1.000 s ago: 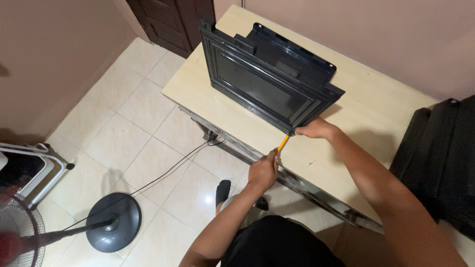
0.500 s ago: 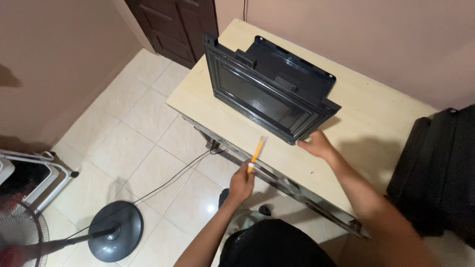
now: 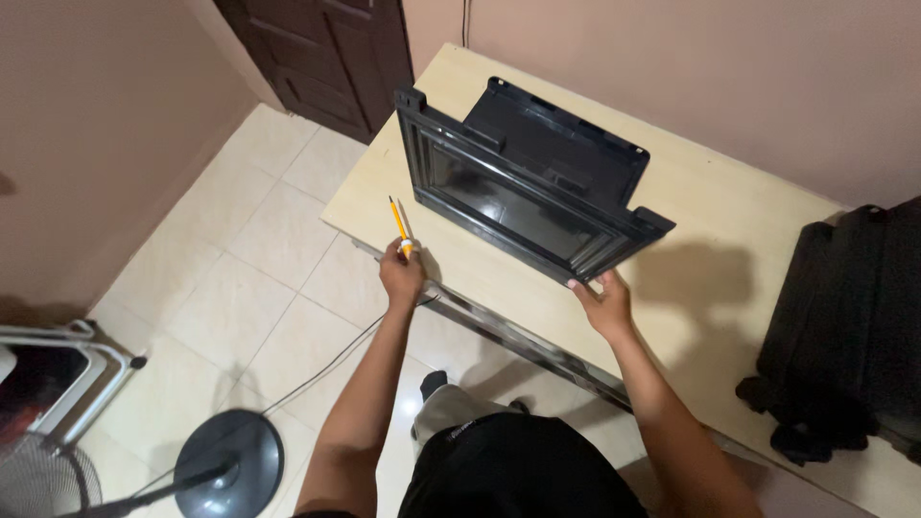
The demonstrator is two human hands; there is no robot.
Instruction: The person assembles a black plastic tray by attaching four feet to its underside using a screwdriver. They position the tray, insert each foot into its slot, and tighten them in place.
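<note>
Plain pinkish-beige walls [image 3: 729, 86] close the room on 2 sides. A dark brown panelled door [image 3: 321, 53] stands in the corner. The floor [image 3: 230, 288] is laid with glossy cream tiles that catch soft indoor light. A pale wooden surface [image 3: 729, 221] with a metal front edge stands against the far wall. A fan's round grey base [image 3: 228, 462] sits on the tiles at lower left, with a thin dark cable [image 3: 326, 360] trailing across them. A black bag [image 3: 849, 336] rests at the right.

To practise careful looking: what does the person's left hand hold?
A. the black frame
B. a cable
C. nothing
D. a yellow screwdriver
D: the left hand grips a yellow screwdriver pointing up over the table, while the right hand steadies the black frame.
</note>
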